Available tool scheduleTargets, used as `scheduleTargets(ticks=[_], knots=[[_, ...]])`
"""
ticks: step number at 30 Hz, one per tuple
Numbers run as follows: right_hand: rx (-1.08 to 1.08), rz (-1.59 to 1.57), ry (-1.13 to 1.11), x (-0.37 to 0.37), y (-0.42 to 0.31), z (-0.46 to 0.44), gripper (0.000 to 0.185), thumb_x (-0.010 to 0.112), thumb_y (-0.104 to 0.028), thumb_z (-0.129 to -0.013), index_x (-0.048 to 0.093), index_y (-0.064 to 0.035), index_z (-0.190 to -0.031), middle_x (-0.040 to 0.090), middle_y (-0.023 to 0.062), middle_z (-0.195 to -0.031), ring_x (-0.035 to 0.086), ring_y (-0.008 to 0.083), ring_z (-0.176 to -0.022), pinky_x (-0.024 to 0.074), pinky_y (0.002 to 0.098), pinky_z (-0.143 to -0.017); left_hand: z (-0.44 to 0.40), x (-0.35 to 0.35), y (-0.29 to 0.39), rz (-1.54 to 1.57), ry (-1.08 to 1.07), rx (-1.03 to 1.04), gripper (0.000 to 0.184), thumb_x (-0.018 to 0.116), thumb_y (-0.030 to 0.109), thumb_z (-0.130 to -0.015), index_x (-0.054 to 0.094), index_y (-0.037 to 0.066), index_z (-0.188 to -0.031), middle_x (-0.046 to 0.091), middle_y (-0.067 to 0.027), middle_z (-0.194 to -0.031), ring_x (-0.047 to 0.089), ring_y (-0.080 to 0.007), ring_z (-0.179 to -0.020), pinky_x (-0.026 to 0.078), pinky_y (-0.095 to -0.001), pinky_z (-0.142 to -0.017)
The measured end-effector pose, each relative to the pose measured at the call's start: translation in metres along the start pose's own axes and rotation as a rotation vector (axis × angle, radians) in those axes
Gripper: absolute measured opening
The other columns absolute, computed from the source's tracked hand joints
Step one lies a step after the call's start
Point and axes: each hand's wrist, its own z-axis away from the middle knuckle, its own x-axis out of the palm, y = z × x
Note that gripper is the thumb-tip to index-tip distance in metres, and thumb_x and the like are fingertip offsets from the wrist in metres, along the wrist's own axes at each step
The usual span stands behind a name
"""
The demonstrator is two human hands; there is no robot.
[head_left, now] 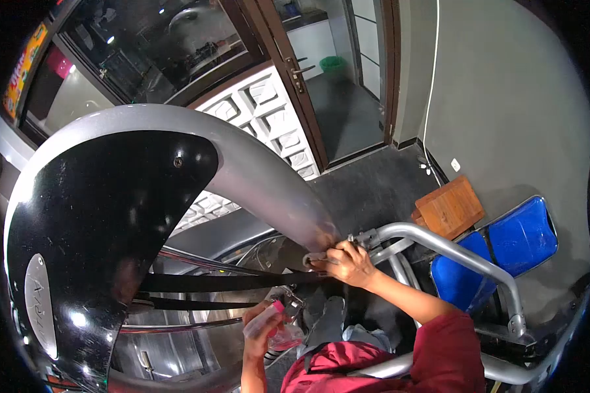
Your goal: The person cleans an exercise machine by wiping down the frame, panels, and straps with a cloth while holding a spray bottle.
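Observation:
My left hand [258, 331] is closed around a clear plastic spray bottle [287, 336] with a pink top, low in front of my body. My right hand [352, 264] grips a small greyish-brown cloth [316, 260]. It presses the cloth at the lower end of a thick silver curved tube [262, 190], where metal fittings join a frame. Part of the cloth is hidden by my fingers. Dark straps [210, 283] run from the machine's black glossy cover [111, 223] toward both hands.
A bent silver frame bar [452, 252] passes close to my right arm. Beyond it stand a blue-padded chair [521, 236] and a wooden box-like piece [450, 207]. A brown-framed glass door [334, 85] and a grey wall [511, 98] with a white cable are farther off.

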Motion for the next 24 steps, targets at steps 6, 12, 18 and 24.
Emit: scheduleTargets(ticks=[6,12,18,24], knots=[[0.068,-0.002,-0.230,0.025,0.013,0.059,0.004,0.075,-0.026,-0.071,0.074,-0.0230,-0.073,0.058,-0.0013,-0.098,0.056,0.0196,-0.091,0.0540,0.0299,-0.054,0.006,0.000,-0.008,0.099,-0.018,0.086,0.023,0.067,0.021,-0.084,0.069,-0.002,-0.082,0.069,-0.0079,-0.076,0.060,-0.0127,-0.061,0.045,-0.0268,-0.056],[0.071,-0.225,0.071,-0.007,0.024,-0.011,0.028,0.078,-0.024,-0.074,0.072,-0.0312,-0.101,0.050,-0.0011,-0.097,0.053,0.0204,-0.094,0.0519,0.0316,-0.069,0.000,-0.003,-0.009,0.124,-0.055,0.079,0.021,0.069,0.021,-0.082,0.067,0.000,-0.081,0.070,-0.0096,-0.078,0.060,-0.0116,-0.062,0.044,-0.0261,-0.055],[0.270,-0.377,0.120,0.029,0.027,0.038,0.048,0.075,-0.011,-0.078,0.048,-0.0195,-0.117,0.044,0.0088,-0.104,0.051,0.0300,-0.093,0.0453,0.0410,-0.079,-0.006,0.009,0.001,0.061,-0.066,-0.005,0.025,0.069,0.024,-0.083,0.067,0.000,-0.080,0.070,-0.0096,-0.077,0.060,-0.0122,-0.063,0.044,-0.0269,-0.057],[1.092,-0.671,-0.160,0.059,0.019,0.103,0.040,0.064,-0.011,-0.087,0.048,-0.0011,-0.121,0.057,0.0250,-0.114,0.056,0.0391,-0.114,0.0445,0.0487,-0.090,-0.013,0.018,0.009,0.098,-0.070,-0.047,0.026,0.070,0.026,-0.083,0.068,0.000,-0.081,0.069,-0.0077,-0.074,0.058,-0.0109,-0.062,0.043,-0.0265,-0.057]])
